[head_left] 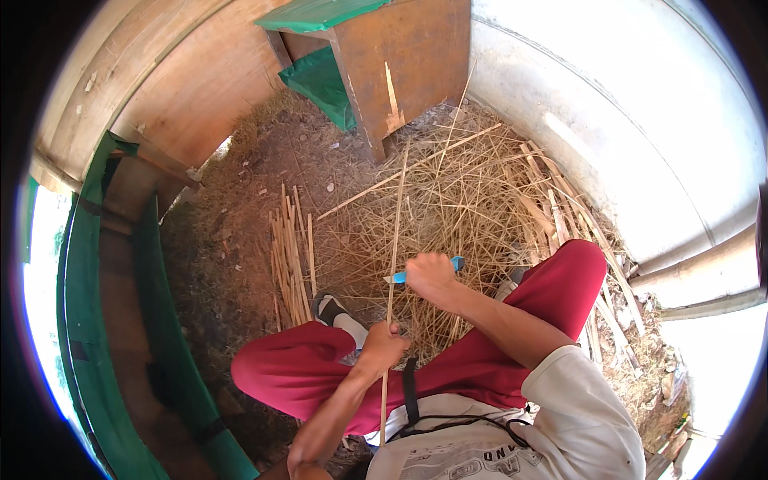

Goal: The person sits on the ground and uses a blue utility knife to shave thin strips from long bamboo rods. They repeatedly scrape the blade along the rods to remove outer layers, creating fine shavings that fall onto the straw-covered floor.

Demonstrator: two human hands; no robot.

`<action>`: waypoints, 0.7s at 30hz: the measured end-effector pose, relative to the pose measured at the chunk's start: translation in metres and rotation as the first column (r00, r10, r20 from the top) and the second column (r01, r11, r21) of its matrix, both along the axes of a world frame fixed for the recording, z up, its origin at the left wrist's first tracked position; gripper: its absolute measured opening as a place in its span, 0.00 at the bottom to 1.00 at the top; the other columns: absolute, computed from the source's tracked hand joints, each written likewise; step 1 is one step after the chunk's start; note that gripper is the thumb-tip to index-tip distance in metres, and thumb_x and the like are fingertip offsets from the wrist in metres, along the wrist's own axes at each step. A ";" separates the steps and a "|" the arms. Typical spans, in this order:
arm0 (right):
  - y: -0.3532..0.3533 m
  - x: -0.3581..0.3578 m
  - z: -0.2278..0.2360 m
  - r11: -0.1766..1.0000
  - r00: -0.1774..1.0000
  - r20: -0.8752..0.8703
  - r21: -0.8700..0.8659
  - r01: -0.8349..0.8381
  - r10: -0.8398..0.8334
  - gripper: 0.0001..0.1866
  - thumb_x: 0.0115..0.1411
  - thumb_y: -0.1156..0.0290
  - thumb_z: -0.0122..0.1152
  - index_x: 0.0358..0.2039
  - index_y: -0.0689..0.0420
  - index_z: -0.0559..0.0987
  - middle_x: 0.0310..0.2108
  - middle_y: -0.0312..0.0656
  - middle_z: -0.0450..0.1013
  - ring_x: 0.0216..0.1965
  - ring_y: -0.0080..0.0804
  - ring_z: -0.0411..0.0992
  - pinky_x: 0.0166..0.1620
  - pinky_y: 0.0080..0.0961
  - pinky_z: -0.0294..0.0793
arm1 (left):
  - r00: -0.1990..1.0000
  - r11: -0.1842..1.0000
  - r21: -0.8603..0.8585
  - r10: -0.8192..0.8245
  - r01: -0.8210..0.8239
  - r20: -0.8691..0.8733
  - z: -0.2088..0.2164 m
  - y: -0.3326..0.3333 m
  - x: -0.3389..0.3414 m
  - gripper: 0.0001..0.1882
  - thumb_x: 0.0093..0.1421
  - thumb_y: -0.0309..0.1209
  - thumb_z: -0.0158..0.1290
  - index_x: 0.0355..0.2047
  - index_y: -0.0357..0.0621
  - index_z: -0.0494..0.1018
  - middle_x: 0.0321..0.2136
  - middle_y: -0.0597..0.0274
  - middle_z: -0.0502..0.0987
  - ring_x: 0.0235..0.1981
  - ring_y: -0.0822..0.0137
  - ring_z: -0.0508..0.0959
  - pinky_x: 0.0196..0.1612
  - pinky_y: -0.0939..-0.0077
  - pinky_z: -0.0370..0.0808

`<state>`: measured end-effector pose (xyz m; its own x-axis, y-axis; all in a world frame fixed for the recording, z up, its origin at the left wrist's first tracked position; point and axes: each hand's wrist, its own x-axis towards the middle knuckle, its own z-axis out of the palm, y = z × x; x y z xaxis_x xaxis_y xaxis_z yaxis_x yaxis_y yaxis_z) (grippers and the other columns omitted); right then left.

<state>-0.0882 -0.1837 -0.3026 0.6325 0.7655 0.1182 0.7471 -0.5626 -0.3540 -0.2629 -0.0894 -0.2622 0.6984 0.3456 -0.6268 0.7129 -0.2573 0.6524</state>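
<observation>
My left hand grips a long thin bamboo strip that runs upright from my lap out over the ground. My right hand is closed around a knife with a blue handle, its blade pressed against the strip just above my left hand. I sit with red-trousered knees bent to either side, one foot in a dark sandal between them.
A heap of thin shavings and strips covers the dirt ground ahead. A neat bundle of cut sticks lies left of it. A wooden stool with green top stands behind, a white wall to the right, green-edged wooden boards on the left.
</observation>
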 end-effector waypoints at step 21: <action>-0.039 0.075 0.000 0.885 0.837 -0.303 -0.250 0.392 -0.456 0.10 0.48 0.72 0.63 0.29 0.66 0.80 0.29 0.54 0.77 0.34 0.52 0.79 0.39 0.47 0.77 | 0.953 0.965 0.138 -0.244 0.221 0.177 0.070 -0.009 -0.035 0.12 0.51 0.25 0.53 0.20 0.37 0.59 0.14 0.55 0.64 0.18 0.65 0.66 0.24 0.64 0.64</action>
